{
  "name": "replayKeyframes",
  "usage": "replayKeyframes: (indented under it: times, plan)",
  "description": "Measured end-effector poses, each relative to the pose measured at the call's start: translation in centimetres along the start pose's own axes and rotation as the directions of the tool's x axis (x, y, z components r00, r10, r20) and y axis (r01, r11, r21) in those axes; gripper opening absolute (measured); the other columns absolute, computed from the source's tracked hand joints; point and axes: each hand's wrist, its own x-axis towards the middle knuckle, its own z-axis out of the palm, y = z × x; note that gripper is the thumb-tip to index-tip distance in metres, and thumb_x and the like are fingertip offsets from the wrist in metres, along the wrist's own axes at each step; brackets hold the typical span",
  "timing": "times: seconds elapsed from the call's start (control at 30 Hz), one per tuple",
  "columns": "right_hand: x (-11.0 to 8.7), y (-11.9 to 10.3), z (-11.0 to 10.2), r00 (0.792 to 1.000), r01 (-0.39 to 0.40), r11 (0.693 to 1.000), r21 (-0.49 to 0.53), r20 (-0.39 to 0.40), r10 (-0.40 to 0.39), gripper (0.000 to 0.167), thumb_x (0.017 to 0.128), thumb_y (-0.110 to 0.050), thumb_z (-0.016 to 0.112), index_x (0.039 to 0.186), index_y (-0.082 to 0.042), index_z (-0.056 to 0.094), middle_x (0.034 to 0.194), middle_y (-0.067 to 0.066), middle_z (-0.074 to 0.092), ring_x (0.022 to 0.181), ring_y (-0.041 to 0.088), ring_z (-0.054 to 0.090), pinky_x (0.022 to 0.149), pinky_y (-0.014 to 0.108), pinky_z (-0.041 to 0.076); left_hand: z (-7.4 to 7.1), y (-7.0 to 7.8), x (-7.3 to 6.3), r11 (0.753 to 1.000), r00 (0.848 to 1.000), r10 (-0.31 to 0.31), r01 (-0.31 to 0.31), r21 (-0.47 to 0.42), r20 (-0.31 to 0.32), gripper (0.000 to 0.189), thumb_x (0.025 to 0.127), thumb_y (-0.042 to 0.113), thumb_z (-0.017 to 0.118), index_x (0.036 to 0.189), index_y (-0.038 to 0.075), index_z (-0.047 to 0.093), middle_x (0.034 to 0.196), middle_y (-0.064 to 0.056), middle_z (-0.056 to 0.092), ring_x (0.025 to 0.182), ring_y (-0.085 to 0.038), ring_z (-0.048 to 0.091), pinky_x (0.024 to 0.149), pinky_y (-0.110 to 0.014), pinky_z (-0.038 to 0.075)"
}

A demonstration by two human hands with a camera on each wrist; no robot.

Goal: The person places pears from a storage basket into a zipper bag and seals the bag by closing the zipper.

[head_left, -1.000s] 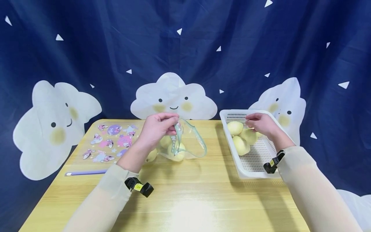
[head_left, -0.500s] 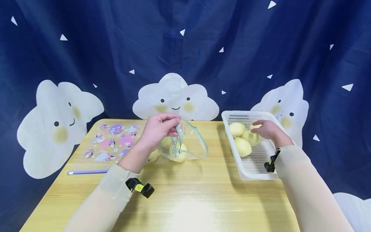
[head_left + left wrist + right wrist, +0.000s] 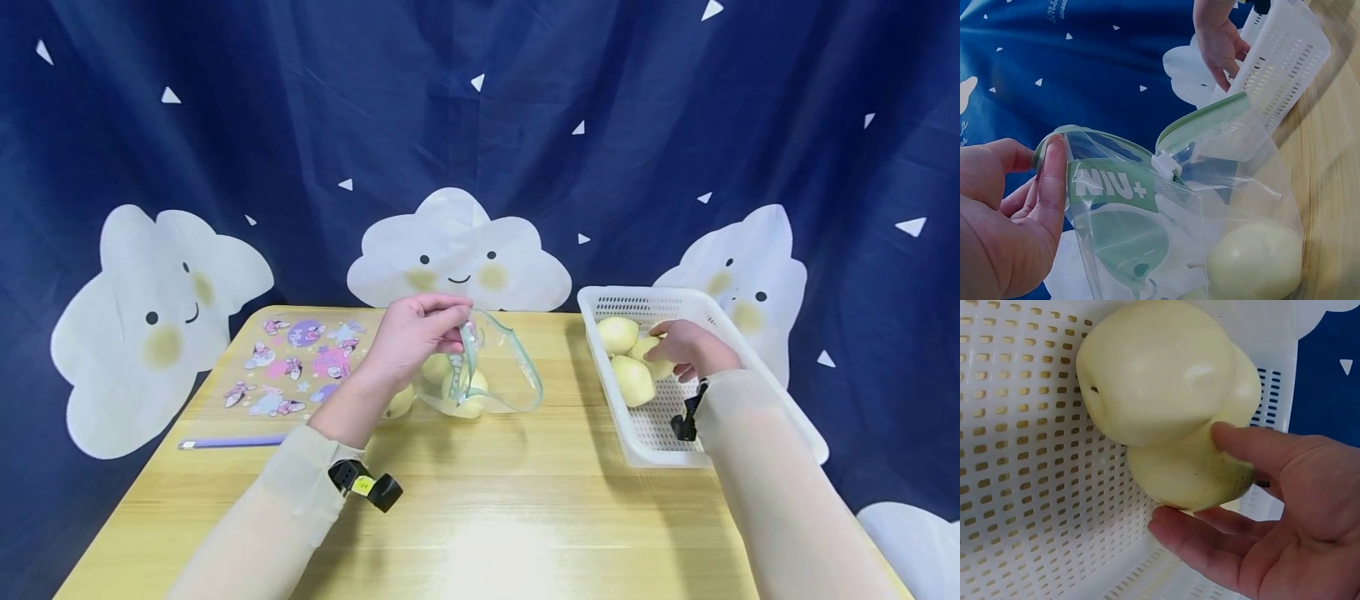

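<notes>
In the head view my left hand (image 3: 422,333) pinches the green zip rim of a clear plastic zip bag (image 3: 1129,247). The bag's mouth gapes to the right, and a white slider (image 3: 1166,165) sits on the rim. Pale yellow pears, one of them a round pear (image 3: 1254,261), lie inside it. Over at the right, my right hand (image 3: 697,348) reaches into a white perforated basket (image 3: 633,454). Its thumb presses one side of a pear (image 3: 1188,472) while the fingers curl under the other side. Against that pear rest other pears (image 3: 1154,372), partly covering it.
A flat clear bag with pink and purple cartoon prints (image 3: 288,367) and a purple slide strip (image 3: 232,442) lies at the table's left. Another pear (image 3: 400,402) shows beside my left wrist. Behind the wooden table (image 3: 480,500) hangs a blue curtain (image 3: 525,125) with clouds.
My right hand has gone lower into the basket and closed round a pear among the others. My left hand keeps its hold on the bag's rim. The head view has shifted slightly.
</notes>
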Motion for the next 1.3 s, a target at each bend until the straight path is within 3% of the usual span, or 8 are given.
replayKeyframes:
  times: [0.13,0.3,0.57,0.77,0.87,1.07,1.3]
  plan:
    - [0.0,0.1,0.3,0.999,0.031,0.999,-0.038,-0.041,-0.032,0.068,0.107,-0.023,0.068,0.162,0.008,0.041,0.122,0.022,0.065,0.083,0.024,0.062,0.085,0.042,0.066,0.0,0.1,0.0,1.0,1.0,0.001,-0.001,0.003,0.003,0.03,0.104,0.012,0.074,0.131,-0.002,0.076,0.092,0.0,0.076,0.069,-0.009,0.068,0.071,-0.022,0.068]
    - [-0.2,0.6,0.1,0.995,0.068,0.996,-0.06,-0.063,-0.072,0.07,0.106,-0.022,0.07,0.16,0.012,0.041,0.13,0.03,0.064,0.083,0.026,0.068,0.084,0.042,0.069,-0.1,0.1,-0.1,1.0,1.0,0.002,-0.002,0.0,0.008,0.03,0.104,0.012,0.075,0.131,-0.002,0.076,0.092,0.001,0.075,0.069,-0.009,0.068,0.071,-0.022,0.068]
    - [-1.0,1.3,-0.7,0.988,0.077,0.995,-0.064,-0.131,-0.085,0.073,0.108,-0.027,0.07,0.162,0.01,0.037,0.112,0.028,0.07,0.083,0.027,0.073,0.077,0.036,0.068,0.0,0.1,-0.1,1.0,1.0,0.006,-0.006,0.008,0.016,0.031,0.105,0.013,0.074,0.131,-0.002,0.076,0.094,0.001,0.076,0.07,-0.009,0.069,0.071,-0.022,0.068]
    - [-2.0,1.1,-1.3,0.972,0.085,0.996,0.031,-0.223,-0.076,0.075,0.11,-0.031,0.069,0.166,0.005,0.036,0.13,0.034,0.063,0.085,0.024,0.074,0.081,0.036,0.067,0.1,0.1,-0.1,1.0,1.0,0.006,-0.006,0.006,0.016,0.03,0.105,0.012,0.073,0.131,-0.003,0.076,0.097,0.0,0.076,0.07,-0.009,0.068,0.071,-0.022,0.068]
    - [-2.4,0.9,-1.6,0.96,0.113,0.988,0.105,-0.267,-0.082,0.076,0.11,-0.032,0.069,0.168,0.003,0.033,0.135,0.035,0.058,0.085,0.019,0.073,0.079,0.03,0.066,0.1,0.0,0.0,1.0,1.0,0.005,-0.005,0.002,0.017,0.03,0.105,0.012,0.073,0.131,-0.003,0.076,0.097,0.0,0.076,0.07,-0.009,0.069,0.071,-0.022,0.068]
    - [-3.1,0.0,-1.5,0.94,0.203,0.95,0.239,-0.319,-0.121,0.079,0.112,-0.033,0.066,0.173,-0.002,0.027,0.145,0.034,0.053,0.084,0.008,0.069,0.076,0.016,0.064,0.1,0.0,0.0,1.0,1.0,-0.001,0.001,-0.003,0.014,0.03,0.105,0.012,0.074,0.131,-0.003,0.076,0.095,0.0,0.076,0.069,-0.009,0.069,0.071,-0.021,0.068]
    - [-4.0,-2.7,-0.3,0.903,0.339,0.867,0.365,-0.386,-0.191,0.077,0.111,-0.028,0.069,0.172,-0.004,0.03,0.152,0.037,0.047,0.08,-0.002,0.071,0.081,0.017,0.066,0.1,0.0,0.0,1.0,1.0,-0.003,0.003,-0.003,0.009,0.03,0.105,0.013,0.074,0.131,-0.003,0.076,0.094,0.001,0.076,0.069,-0.009,0.069,0.071,-0.021,0.068]
